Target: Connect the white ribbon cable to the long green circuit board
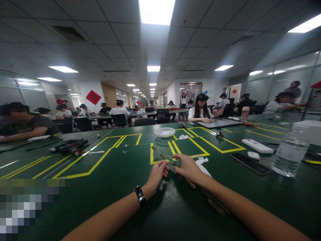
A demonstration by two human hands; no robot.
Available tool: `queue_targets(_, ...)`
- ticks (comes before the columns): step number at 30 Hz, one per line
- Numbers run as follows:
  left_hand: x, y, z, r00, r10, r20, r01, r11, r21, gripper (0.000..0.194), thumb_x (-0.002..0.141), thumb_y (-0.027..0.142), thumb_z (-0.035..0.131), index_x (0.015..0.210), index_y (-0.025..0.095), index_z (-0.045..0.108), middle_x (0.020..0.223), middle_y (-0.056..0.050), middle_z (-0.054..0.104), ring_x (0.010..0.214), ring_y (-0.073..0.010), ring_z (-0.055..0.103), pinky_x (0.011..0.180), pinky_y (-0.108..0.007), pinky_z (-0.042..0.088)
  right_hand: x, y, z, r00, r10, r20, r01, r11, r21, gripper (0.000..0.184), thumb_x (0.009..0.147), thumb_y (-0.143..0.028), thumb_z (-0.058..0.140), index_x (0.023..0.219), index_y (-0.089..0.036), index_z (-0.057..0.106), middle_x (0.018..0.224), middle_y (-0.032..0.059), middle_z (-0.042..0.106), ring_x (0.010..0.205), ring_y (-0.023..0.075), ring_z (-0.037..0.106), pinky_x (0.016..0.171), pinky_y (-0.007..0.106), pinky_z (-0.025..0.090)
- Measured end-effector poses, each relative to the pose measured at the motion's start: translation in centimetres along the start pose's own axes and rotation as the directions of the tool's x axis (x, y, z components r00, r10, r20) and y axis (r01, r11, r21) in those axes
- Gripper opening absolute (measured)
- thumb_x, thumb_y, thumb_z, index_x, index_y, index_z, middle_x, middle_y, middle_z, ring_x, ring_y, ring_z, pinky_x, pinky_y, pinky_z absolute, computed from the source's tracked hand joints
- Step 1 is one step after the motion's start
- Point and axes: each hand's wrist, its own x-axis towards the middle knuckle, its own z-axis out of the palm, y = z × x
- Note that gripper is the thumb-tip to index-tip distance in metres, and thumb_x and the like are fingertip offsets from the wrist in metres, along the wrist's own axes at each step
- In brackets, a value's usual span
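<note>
A long thin strip, greenish with gold-coloured pieces, runs slantwise under my right hand. Its ends are blurred, and I cannot make out its exact kind. My right hand pinches it between thumb and fingers. Close on the left is my left hand, with a dark-banded watch at the wrist. The left fingers are curled, their tips at the strip's edge; whether they grip anything is hidden. Beyond both hands stands a white openwork basket. White crumpled wrapping lies just past my right hand.
Yellow tape marks rectangles on the green table. At right are a phone, a white case, a white device and a water bottle. Dark cabled gear lies left. A person sits opposite.
</note>
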Motion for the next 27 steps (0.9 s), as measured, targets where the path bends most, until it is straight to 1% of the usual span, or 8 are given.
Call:
queue_targets(4,0.1,-0.2,0.1,1.000,-0.003,-0.026,0.001,0.996,-0.088,0.039,0.080,0.051,0.055,0.089,0.014,0.053,0.068,0.000,0.057,0.052,-0.0081,0.053,0.048,-0.019,0.041,-0.3,-0.5,-0.1,0.991,-0.126,-0.045,0.126,0.992,0.006,0.039,0.072,-0.019,0.063,0.111,-0.020,0.060,0.111,0.0071,0.059,0.087,0.0172,0.060,0.078,0.027,0.045)
queue_targets(8,0.2,-0.4,0.0,0.999,0.006,-0.050,-0.014,0.986,-0.168,0.042,0.078,0.056,0.057,0.087,0.016,0.049,0.065,0.002,0.055,0.052,-0.0085,0.054,0.048,-0.019,0.041,-1.0,-1.1,0.1,0.967,-0.255,-0.001,0.255,0.967,-0.010,0.032,0.076,-0.020,0.063,0.108,-0.020,0.062,0.119,0.0078,0.052,0.089,0.0157,0.060,0.080,0.028,0.045)
queue_targets(12,0.1,-0.3,-0.1,0.997,-0.006,-0.077,-0.012,0.974,-0.225,0.039,0.075,0.050,0.062,0.089,0.016,0.048,0.065,0.004,0.055,0.052,-0.0092,0.054,0.047,-0.019,0.040,-1.5,-2.0,-0.7,0.932,-0.351,0.090,0.352,0.936,0.004,0.031,0.081,-0.032,0.061,0.110,-0.021,0.060,0.117,0.0071,0.054,0.095,0.0176,0.059,0.084,0.029,0.044)
queue_targets(14,0.0,-0.1,-0.1,0.995,-0.017,-0.097,-0.009,0.963,-0.268,0.032,0.077,0.044,0.061,0.086,0.017,0.048,0.065,0.004,0.055,0.053,-0.0092,0.054,0.047,-0.019,0.041,-1.3,-2.0,-1.2,0.932,-0.348,0.103,0.352,0.936,-0.021,0.033,0.086,-0.037,0.055,0.115,-0.022,0.058,0.114,0.0068,0.057,0.098,0.0185,0.058,0.086,0.030,0.043)
queue_targets(17,-0.1,0.3,0.0,0.992,-0.055,-0.116,0.014,0.944,-0.329,0.022,0.080,0.037,0.057,0.086,0.017,0.049,0.069,0.002,0.059,0.058,-0.0107,0.058,0.050,-0.020,0.044,-0.3,-0.4,-1.8,0.967,-0.245,0.073,0.253,0.956,-0.145,0.034,0.091,-0.038,0.044,0.114,-0.019,0.058,0.110,0.0083,0.060,0.100,0.0204,0.057,0.089,0.032,0.041)
queue_targets(21,0.1,0.3,0.2,0.986,-0.111,-0.128,0.052,0.918,-0.394,0.017,0.085,0.027,0.048,0.096,0.015,0.053,0.082,-0.004,0.066,0.070,-0.0146,0.064,0.062,-0.026,0.052,1.3,4.2,-2.5,0.999,0.043,0.017,-0.032,0.916,-0.400,0.039,0.091,-0.042,0.042,0.108,-0.015,0.063,0.108,0.0147,0.061,0.101,0.0254,0.056,0.088,0.035,0.041)
queue_targets(24,0.4,0.1,0.0,0.978,-0.144,-0.148,0.068,0.901,-0.428,0.016,0.087,0.023,0.044,0.096,0.015,0.055,0.084,-0.006,0.068,0.075,-0.0160,0.066,0.069,-0.028,0.054,1.6,8.0,-2.9,0.964,0.267,-0.002,-0.229,0.821,-0.523,0.045,0.089,-0.047,0.042,0.105,-0.013,0.064,0.112,0.0201,0.058,0.106,0.0323,0.053,0.083,0.042,0.044)
queue_targets(27,0.4,-0.1,-0.1,0.984,-0.132,-0.124,0.065,0.897,-0.437,0.019,0.089,0.026,0.046,0.098,0.015,0.057,0.085,-0.007,0.069,0.079,-0.0176,0.067,0.074,-0.031,0.055,1.4,10.7,-3.0,0.903,0.429,0.034,-0.345,0.768,-0.540,0.050,0.087,-0.051,0.043,0.108,-0.010,0.064,0.117,0.0247,0.054,0.111,0.0377,0.049,0.082,0.049,0.043)
